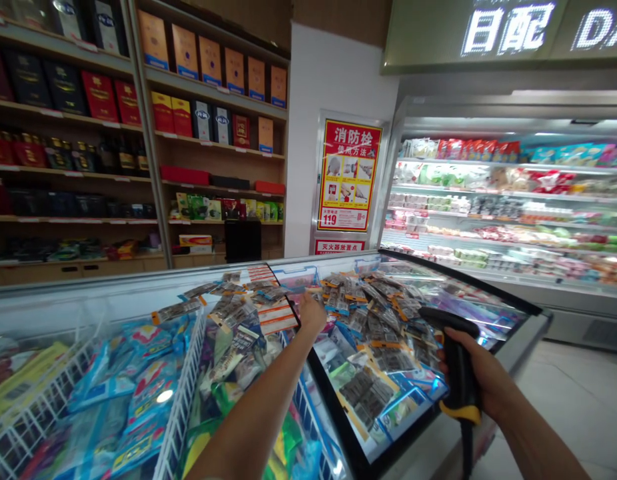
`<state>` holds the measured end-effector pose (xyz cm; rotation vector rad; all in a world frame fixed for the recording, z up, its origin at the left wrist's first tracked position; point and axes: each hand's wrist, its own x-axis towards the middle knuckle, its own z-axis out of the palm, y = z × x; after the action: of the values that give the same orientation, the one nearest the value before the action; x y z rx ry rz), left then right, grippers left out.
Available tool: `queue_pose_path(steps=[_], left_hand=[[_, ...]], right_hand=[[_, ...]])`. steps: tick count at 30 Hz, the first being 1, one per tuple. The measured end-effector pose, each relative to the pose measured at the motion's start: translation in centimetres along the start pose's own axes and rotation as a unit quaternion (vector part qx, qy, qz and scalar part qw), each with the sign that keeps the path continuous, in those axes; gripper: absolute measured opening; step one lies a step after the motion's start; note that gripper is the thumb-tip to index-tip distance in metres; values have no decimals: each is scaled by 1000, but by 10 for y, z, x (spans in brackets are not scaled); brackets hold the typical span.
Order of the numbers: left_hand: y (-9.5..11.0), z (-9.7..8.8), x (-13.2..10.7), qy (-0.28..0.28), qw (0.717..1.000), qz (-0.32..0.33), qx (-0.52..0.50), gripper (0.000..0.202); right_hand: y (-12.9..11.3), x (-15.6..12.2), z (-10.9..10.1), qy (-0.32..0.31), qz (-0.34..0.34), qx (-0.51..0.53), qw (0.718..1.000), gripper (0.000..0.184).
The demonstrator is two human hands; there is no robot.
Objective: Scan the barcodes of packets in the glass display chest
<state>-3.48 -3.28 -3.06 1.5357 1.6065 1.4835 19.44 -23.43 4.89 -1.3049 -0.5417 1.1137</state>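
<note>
This place is a food shop: at upper left, shelves [198,87] carry boxed goods [210,60] with price labels [52,114]; at right, a lit display cabinet [553,308] is full of packages [456,149]; a handheld scanner [461,373] is visible at lower right.

1. The head view looks forward and down from the wearer's head, just above the freezer [331,400], whose near part the bottom edge crops.
2. The left hand [312,313] and right hand [483,370] are close.
3. Farther off, it faces shelves [155,167] left, poster [344,175] near centre, fridge [543,300] right.
</note>
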Motion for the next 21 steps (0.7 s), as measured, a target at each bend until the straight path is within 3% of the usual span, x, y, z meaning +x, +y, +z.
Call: queue_pose_path(steps=[3,6,10,16,18,21], left_hand=[[8,7,-13,-19,983,10,182,60],[12,-2,-17,-38,964,36,260,61],[12,-41,-2,-9,944,92,317,53],[-12,-115,32,16,922,45,383,43],[-20,-127,37,-5,918,49,394,42],[-25,-128,40,-44,915,93,391,42]], right_hand=[[2,2,4,-10,-4,5,1000,15],[3,1,8,-19,5,9,1000,15],[3,-2,12,-35,9,10,999,15],[2,-8,22,-44,15,11,999,12],[3,-10,26,-48,15,12,999,12],[5,-12,29,-61,12,14,998,13]])
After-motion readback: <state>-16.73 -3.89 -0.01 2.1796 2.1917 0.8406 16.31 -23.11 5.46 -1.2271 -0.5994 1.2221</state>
